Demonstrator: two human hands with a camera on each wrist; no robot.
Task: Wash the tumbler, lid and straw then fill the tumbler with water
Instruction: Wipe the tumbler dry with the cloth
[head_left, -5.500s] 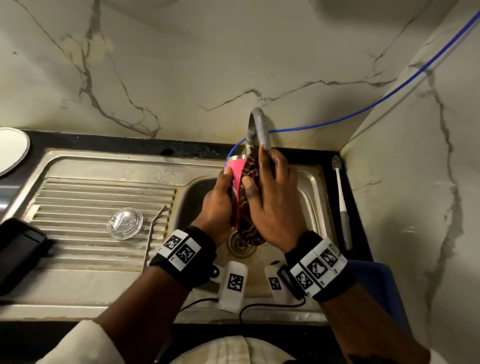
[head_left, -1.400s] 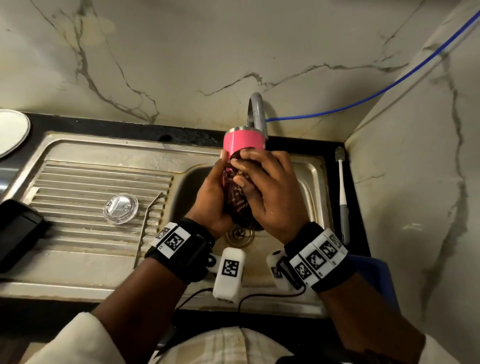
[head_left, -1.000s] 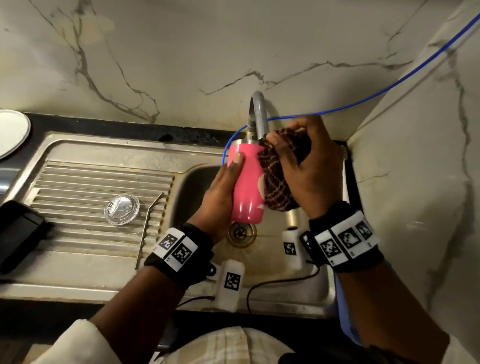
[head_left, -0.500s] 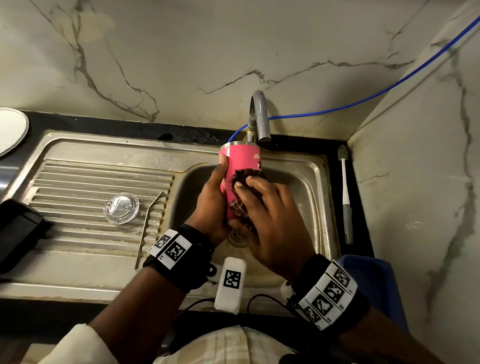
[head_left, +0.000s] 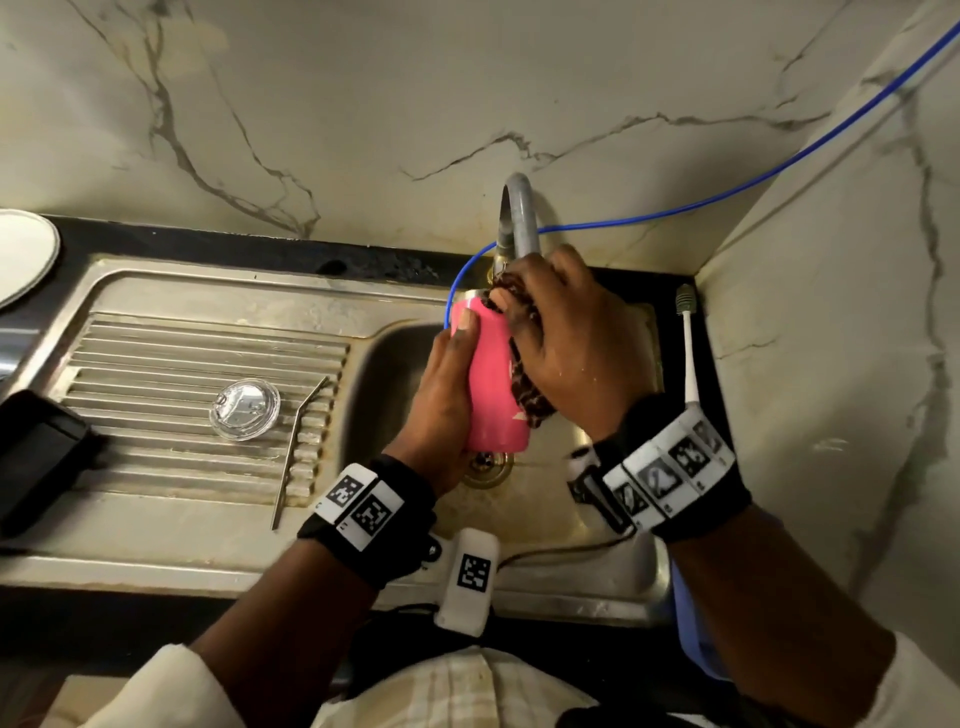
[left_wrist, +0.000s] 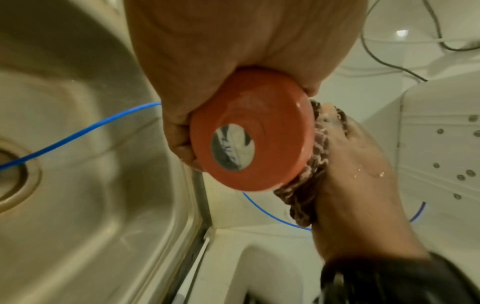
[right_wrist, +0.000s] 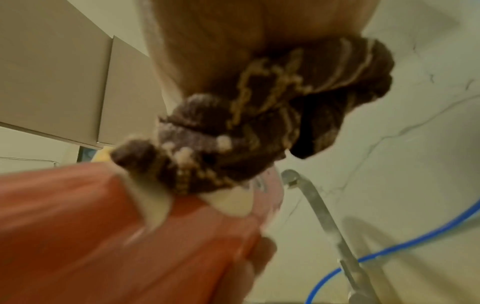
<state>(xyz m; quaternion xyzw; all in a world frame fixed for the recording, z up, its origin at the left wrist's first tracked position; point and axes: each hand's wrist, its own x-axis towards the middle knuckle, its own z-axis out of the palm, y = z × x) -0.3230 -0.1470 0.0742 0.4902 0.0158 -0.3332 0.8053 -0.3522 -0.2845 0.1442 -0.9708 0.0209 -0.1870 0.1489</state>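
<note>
My left hand (head_left: 441, 395) grips the pink tumbler (head_left: 491, 384) over the sink basin, its mouth tilted up toward the tap (head_left: 519, 218). In the left wrist view the tumbler base (left_wrist: 249, 144) faces the camera. My right hand (head_left: 566, 338) holds a brown patterned scrubbing cloth (head_left: 524, 384) against the tumbler's right side and rim; the cloth (right_wrist: 259, 123) looks soapy in the right wrist view. The clear lid (head_left: 244, 409) and the bent metal straw (head_left: 297, 447) lie on the ribbed drainboard to the left.
A steel sink (head_left: 208, 291) with its drain (head_left: 485, 467) lies below the tumbler. A blue hose (head_left: 727, 197) runs from the tap along the wall. A white brush (head_left: 688, 343) lies on the right ledge. A dark object (head_left: 36, 457) and a white plate (head_left: 21, 254) sit far left.
My right hand with the cloth has slid from the tumbler's lower front up to its rim and right side. The tumbler has tipped slightly; the left hand keeps its grip.
</note>
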